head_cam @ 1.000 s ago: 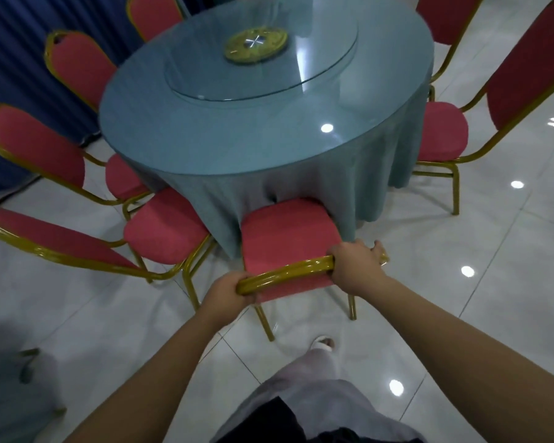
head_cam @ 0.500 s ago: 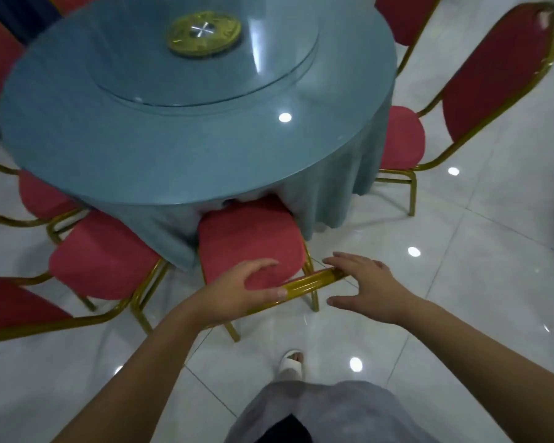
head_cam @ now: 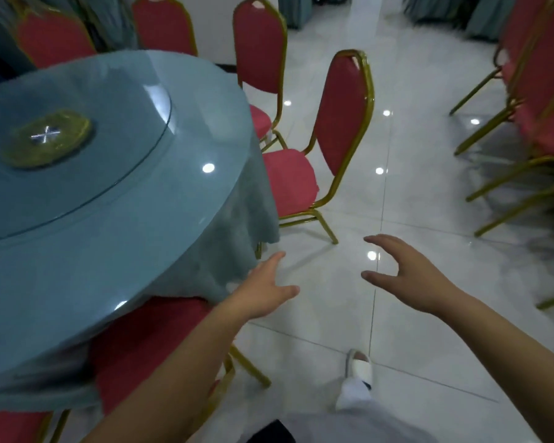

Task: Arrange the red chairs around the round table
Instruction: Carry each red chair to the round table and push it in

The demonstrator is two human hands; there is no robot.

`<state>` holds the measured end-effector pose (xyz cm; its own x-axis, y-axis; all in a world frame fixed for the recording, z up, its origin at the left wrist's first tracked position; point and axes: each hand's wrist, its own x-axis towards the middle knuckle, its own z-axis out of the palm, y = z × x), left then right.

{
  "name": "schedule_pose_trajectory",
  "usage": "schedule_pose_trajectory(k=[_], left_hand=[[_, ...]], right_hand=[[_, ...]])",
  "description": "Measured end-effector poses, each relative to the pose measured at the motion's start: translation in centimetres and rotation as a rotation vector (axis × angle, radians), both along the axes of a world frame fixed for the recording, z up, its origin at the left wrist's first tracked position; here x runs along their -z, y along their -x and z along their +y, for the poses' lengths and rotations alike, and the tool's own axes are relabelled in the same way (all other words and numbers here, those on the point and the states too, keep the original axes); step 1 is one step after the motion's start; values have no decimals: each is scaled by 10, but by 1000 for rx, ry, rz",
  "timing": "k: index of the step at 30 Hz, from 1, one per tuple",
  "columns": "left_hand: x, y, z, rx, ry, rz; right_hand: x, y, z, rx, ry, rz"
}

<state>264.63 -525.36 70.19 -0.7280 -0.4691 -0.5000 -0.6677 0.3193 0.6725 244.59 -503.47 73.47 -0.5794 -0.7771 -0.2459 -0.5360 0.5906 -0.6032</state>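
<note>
The round table (head_cam: 109, 219) fills the left side, and its blue-green tablecloth (head_cam: 237, 244) hangs past the rim. A glass turntable (head_cam: 135, 100) lies on top of the table.

Under the table's near edge a tucked chair (head_cam: 151, 340) sits pushed in. Its red seat is partly beneath the cloth and its gold frame juts out toward the person. At the table's right edge an angled chair (head_cam: 343, 116) stands with its seat front against or just beside the hanging cloth, and its back is turned obliquely away from the rim. Further round the rim, a far chair (head_cam: 258, 46) stands close to the table.

Between the tucked chair and the angled chair a stretch of rim has no seat. There the white tiled floor (head_cam: 429, 203) lies bare out to the right of the table. Well apart from the table on that side stand stacked chairs (head_cam: 538, 91).

The left hand (head_cam: 263, 292) reaches out just beside the cloth's hanging corner, fingers straight and thumb splayed, holding nothing. Whether it brushes the cloth cannot be told. The right hand (head_cam: 410, 276) hovers over the bare floor, further from the table. Its fingers are spread and lightly curved, the thumb is wide apart, and it is empty.
</note>
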Motion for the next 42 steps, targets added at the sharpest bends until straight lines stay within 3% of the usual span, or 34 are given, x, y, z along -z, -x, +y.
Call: schedule_pose_trajectory(k=[10,17,22,28,35,42], left_hand=[[-10,212,-4,-123,71,103],[-15,379,-87,-143,83,135],[-13,508,-155,-172,-32,155],[7,627,-194,-260,-118,50],[32,667,-189,-474,-75,29],[24,656,-161,-587,-70,45]], right_hand=[[-8,208,5,22,41,37],[-18,320,-51,18,3,79],[-38,393,-95,52,-26,97],[-40,454,-120,119,-23,62],[-20,526,-130,55,-37,-17],[-9,613,-174,-270,22,-91]])
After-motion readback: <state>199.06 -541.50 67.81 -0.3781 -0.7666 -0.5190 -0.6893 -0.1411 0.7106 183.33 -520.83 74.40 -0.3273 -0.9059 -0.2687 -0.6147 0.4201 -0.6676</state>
